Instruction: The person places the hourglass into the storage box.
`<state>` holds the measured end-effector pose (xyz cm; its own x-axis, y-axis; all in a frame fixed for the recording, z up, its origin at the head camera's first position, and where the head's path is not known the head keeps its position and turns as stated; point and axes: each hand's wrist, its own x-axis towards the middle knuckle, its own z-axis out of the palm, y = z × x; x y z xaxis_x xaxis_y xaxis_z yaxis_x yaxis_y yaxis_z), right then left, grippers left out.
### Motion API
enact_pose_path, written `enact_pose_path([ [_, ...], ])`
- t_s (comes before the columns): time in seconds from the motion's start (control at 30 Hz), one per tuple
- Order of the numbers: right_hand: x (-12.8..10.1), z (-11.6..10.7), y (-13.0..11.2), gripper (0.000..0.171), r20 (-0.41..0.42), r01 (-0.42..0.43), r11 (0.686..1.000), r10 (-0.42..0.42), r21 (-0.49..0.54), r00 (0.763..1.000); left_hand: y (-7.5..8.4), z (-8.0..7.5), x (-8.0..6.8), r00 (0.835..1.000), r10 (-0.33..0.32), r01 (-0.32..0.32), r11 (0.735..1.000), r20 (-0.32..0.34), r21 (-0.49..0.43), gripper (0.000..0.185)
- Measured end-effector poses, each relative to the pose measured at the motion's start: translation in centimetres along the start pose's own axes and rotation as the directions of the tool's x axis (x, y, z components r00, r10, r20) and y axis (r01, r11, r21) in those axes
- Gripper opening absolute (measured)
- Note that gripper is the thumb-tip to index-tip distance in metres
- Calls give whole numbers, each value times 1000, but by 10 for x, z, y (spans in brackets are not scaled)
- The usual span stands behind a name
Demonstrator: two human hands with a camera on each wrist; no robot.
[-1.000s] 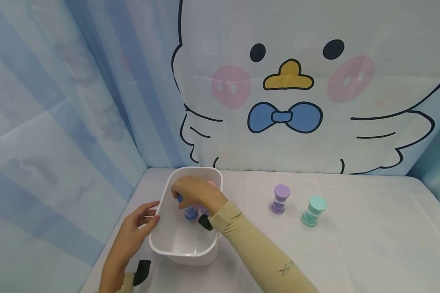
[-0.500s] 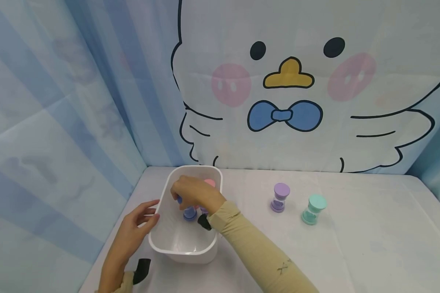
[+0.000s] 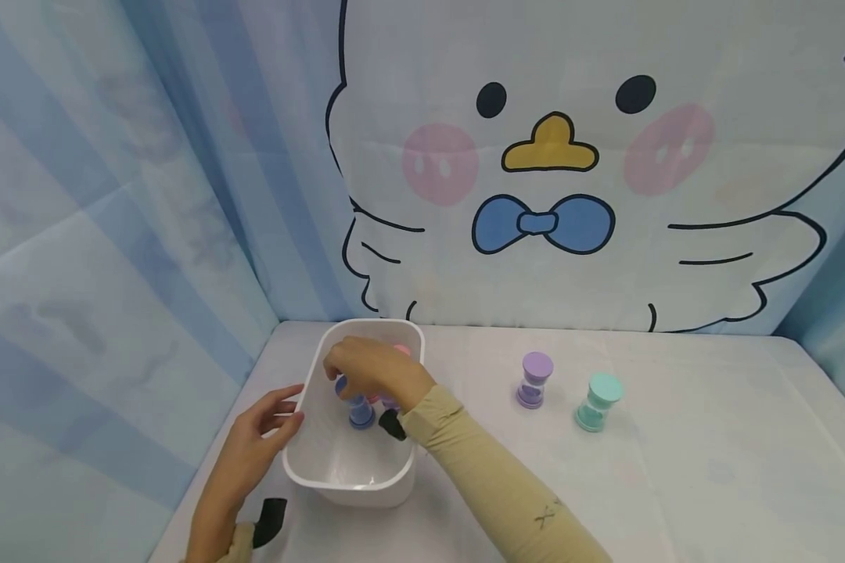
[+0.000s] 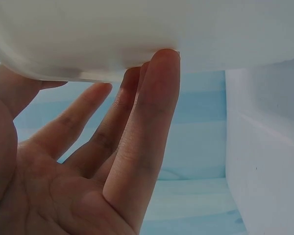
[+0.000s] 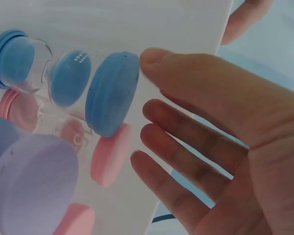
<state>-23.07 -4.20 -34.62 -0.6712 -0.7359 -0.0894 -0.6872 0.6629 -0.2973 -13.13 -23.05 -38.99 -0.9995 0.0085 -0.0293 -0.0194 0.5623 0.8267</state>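
Fingers of the right hand (image 3: 373,371) spread beside the blue timer (image 5: 68,81) in the bin (image 3: 310,453); left hand (image 3: 257,446), fingers straight, touches its wall.

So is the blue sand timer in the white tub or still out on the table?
In the tub. The blue sand timer stands upright inside the white tub, under the right hand.

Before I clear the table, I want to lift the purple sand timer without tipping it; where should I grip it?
Grip the purple sand timer by its round top cap, coming straight down from above. It stands upright on the white table, the cap is its widest part, and the glass waist below looks narrow. The mint sand timer stands apart on its right, so fingers should fit around the cap.
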Motion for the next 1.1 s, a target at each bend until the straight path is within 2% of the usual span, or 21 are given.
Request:
enact_pose_path([
  [0.27,-7,-11,1,33,-5,36,999,-36,-9,999,1,1,0,1000,-15,15,1000,3,-2,47],
  [0.53,-16,-24,1,34,-30,92,994,-94,-65,995,1,0,0,1000,9,-9,1000,-2,-7,47],
  [0.83,-32,-32,7,35,-54,34,999,-36,-39,998,1,1,-1,1000,-17,17,1000,-5,-8,48],
  [1.1,-44,-36,18,33,-93,65,998,-66,-17,993,1,1,-1,1000,-18,18,1000,-9,-2,47],
])
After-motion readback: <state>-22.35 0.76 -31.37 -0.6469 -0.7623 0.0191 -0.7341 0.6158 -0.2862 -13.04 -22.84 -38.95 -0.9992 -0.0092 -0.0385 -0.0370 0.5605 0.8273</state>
